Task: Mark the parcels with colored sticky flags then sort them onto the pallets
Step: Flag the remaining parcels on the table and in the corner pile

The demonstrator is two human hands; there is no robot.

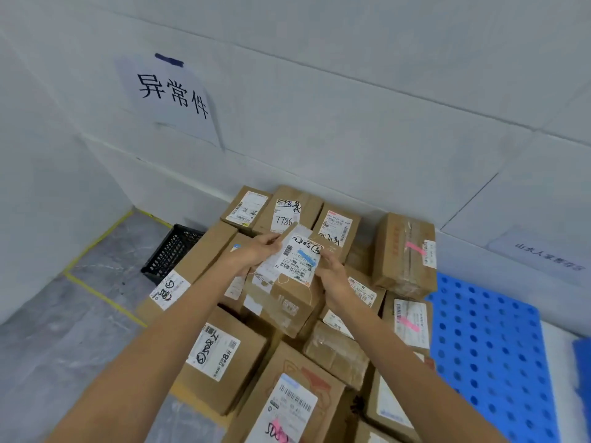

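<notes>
against the white wall (351, 91), brown parcels (224, 356) beside a blue pallet (486, 346)

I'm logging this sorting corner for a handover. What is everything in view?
held parcel: one, brown cardboard, lifted over the middle of the stack
blue sticky flag: one, blue, on the held parcel's label
stacked parcels: more than ten, brown, against the wall
pink sticky flags: three seen, pink, on stacked parcels at right and front
crate: one, black, left of stack
pallet: one, blue, right of stack
paper signs: two, white, on wall
left hand: pinches held parcel's top
right hand: grips its right side
</notes>
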